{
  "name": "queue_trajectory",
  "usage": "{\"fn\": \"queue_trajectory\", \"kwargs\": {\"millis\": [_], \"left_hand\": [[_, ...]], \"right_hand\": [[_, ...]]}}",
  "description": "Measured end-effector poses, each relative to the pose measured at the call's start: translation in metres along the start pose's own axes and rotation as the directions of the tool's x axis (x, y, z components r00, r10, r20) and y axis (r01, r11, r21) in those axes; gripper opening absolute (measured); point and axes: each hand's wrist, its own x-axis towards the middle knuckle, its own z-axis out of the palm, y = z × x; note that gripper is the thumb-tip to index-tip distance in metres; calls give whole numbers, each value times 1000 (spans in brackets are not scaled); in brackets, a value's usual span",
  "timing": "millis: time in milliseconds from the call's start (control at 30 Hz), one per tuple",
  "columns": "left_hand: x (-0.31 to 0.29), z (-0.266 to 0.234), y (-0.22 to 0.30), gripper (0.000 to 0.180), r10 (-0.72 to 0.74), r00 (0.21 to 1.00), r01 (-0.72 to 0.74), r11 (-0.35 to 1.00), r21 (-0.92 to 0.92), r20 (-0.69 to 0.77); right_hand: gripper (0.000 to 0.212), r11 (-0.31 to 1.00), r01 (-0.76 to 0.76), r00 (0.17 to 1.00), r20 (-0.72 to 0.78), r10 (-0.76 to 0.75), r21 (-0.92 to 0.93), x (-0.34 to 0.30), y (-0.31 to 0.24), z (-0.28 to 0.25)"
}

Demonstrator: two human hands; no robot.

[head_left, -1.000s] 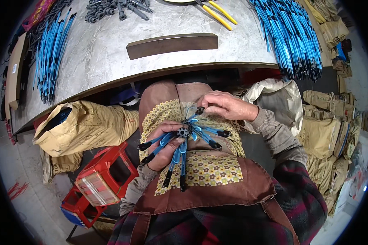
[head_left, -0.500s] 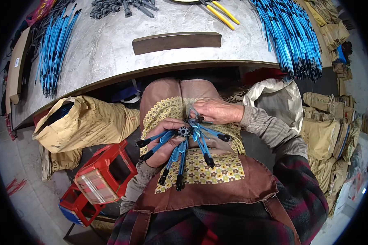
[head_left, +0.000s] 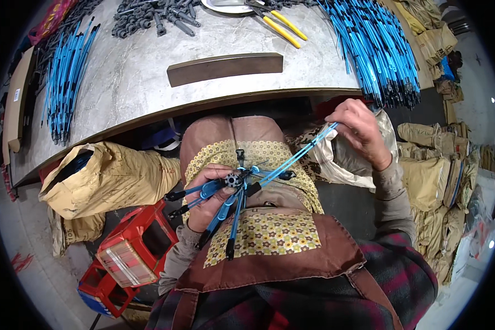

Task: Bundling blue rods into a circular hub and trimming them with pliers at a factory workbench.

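Note:
Over my lap, my left hand (head_left: 206, 201) is closed around a dark round notched hub (head_left: 234, 180). Several blue rods with black ends fan out from it, some toward my apron and one upright behind. My right hand (head_left: 357, 129) is raised to the right, fingers pinched on the far end of a pair of thin light-blue rods (head_left: 297, 158). These rods slant down from the fingertips to a black end near the hub. Whether they are joined to the hub, I cannot tell.
On the grey table lie a dark bar (head_left: 225, 69), yellow-handled pliers (head_left: 280, 30), grey plastic parts (head_left: 135, 21) and bundles of blue rods (head_left: 377, 55). A paper sack (head_left: 115, 179) stands at left, near red stools (head_left: 137, 245); a pale open bag (head_left: 335, 165) is at right.
My right hand has moved from beside the hub out to the upper right, drawing the light-blue rods out straight. My left hand still grips the hub, and the view has shifted slightly.

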Motion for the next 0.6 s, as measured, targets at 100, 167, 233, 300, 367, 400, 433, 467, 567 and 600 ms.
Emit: {"fn": "queue_trajectory", "kwargs": {"millis": [100, 167, 233, 300, 367, 400, 433, 467, 567, 600], "left_hand": [[2, 5, -2, 28, -31, 999, 30, 999, -31, -41], [2, 5, -2, 29, -38, 998, 36, 999, -38, -55], [2, 6, -2, 29, -29, 998, 28, 999, -17, -48], [4, 6, -4, 29, -20, 999, 21, 1000, 3, -43], [5, 3, -9, 29, -1, 999, 1, 1000, 4, -52], [4, 2, -10, 28, 9, 998, -9, 1000, 10, -62], [2, 0, -11, 28, 18, 997, -17, 1000, 15, -73], [1, -2, -11, 28, 27, 996, -25, 999, 22, -87], [-1, 1, -8, 28, 5, 995, -5, 1000, 1, -95], [1, 3, -6, 28, -6, 996, 6, 1000, -10, -91]], "right_hand": [[22, 989, 18, 998, -51, -26, -144, 3, -19, -43], [21, 943, 68, 988, -107, -109, -326, 10, -34, -66], [20, 913, 77, 978, -148, -148, -401, 18, -46, -84], [15, 824, 139, 937, -198, -290, -550, 28, -56, -97], [16, 879, 135, 957, -171, -236, -457, 27, -64, -103], [16, 928, 120, 975, -136, -178, -352, 23, -69, -105], [17, 965, 99, 988, -92, -124, -241, 19, -72, -106], [19, 989, 70, 996, -40, -76, -128, 19, -73, -106], [22, 968, -53, 991, 134, 20, 245, 2, -43, -60], [21, 962, -74, 986, 165, 31, 262, -5, -34, -35]]}}
